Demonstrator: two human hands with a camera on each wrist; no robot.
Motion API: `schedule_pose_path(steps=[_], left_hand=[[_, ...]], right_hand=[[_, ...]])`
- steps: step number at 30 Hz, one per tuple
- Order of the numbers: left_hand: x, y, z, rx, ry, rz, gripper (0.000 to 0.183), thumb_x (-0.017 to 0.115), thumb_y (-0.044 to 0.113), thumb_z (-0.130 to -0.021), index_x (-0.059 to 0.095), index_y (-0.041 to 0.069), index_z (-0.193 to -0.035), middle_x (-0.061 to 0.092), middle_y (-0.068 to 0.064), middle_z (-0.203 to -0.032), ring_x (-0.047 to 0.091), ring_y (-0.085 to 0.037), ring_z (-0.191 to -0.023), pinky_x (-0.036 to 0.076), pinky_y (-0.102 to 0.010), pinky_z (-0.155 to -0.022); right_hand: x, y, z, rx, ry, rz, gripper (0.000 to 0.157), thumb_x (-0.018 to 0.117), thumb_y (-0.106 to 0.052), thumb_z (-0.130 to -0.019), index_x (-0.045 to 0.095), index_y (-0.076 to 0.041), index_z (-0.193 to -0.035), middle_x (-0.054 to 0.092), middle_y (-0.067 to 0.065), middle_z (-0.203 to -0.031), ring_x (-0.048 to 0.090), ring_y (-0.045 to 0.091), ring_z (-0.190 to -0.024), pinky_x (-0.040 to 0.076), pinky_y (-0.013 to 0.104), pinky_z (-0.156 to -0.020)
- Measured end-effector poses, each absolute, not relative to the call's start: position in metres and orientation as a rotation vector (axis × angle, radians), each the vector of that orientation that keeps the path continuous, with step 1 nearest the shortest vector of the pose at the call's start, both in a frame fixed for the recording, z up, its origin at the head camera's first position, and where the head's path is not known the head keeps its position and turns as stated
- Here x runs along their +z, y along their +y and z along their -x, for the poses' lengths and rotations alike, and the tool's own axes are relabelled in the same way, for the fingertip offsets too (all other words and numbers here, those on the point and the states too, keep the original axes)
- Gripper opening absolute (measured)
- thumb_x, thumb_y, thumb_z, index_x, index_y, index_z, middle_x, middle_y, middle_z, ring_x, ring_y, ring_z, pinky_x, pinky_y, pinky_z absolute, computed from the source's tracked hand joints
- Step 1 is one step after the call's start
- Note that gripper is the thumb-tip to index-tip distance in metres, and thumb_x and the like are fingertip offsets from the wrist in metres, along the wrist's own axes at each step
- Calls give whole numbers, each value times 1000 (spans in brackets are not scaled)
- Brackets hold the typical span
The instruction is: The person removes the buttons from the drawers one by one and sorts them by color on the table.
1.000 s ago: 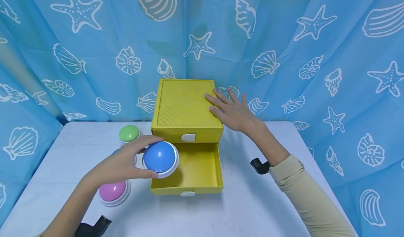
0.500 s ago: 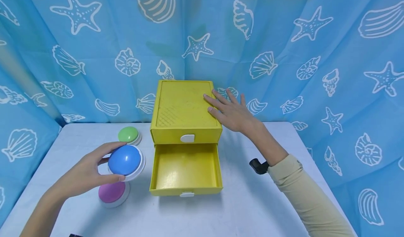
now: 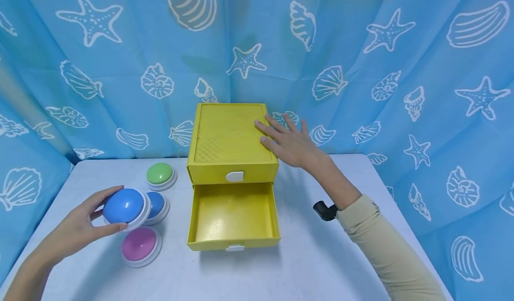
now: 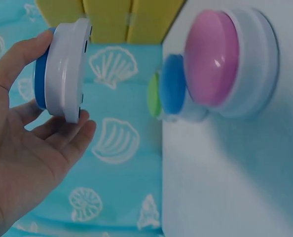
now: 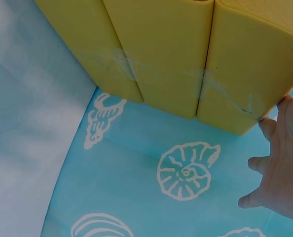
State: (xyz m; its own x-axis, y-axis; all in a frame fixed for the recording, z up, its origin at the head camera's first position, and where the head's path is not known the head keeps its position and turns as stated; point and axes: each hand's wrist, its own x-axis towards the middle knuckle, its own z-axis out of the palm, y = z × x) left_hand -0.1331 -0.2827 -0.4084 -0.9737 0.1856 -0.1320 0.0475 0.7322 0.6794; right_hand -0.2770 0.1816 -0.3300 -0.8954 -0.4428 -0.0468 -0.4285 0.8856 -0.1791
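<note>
Over on the left, the left hand (image 3: 78,227) pinches a blue dome button (image 3: 124,206) by its white rim, thumb and fingers curled round it, held just above the table (image 3: 305,265) beside a second blue button (image 3: 156,203), the pink button (image 3: 140,244) and the green button (image 3: 159,174). It would do well to lower it level, clear of those neighbours. Further right, the yellow drawer box (image 3: 229,136) has its lower drawer (image 3: 233,214) open, and the right hand (image 3: 289,142) lies flat with fingers spread on top, steadying it.
</note>
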Motion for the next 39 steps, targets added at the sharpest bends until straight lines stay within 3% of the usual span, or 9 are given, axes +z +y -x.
schedule_pose_path(steps=[17, 39], left_hand=[[-430, -316, 151, 1098, 2677, -40, 97, 73, 36, -91, 13, -4, -156, 17, -43, -148, 27, -68, -124, 44, -70, -90], [-465, -353, 181, 939, 2655, -32, 94, 67, 42, -93, 15, -10, -152, 19, -47, -144, 30, -67, -122, 44, -71, -90]], right_hand=[[-331, 182, 276, -282, 2971, 692, 60, 18, -62, -104, 11, -40, -159, 1, -8, -166, -8, 36, -150, -11, 68, -112], [-334, 182, 278, -319, 2972, 689, 61, 16, -64, -103, 11, -41, -159, 1, -9, -166, -9, 35, -150, -9, 68, -112]])
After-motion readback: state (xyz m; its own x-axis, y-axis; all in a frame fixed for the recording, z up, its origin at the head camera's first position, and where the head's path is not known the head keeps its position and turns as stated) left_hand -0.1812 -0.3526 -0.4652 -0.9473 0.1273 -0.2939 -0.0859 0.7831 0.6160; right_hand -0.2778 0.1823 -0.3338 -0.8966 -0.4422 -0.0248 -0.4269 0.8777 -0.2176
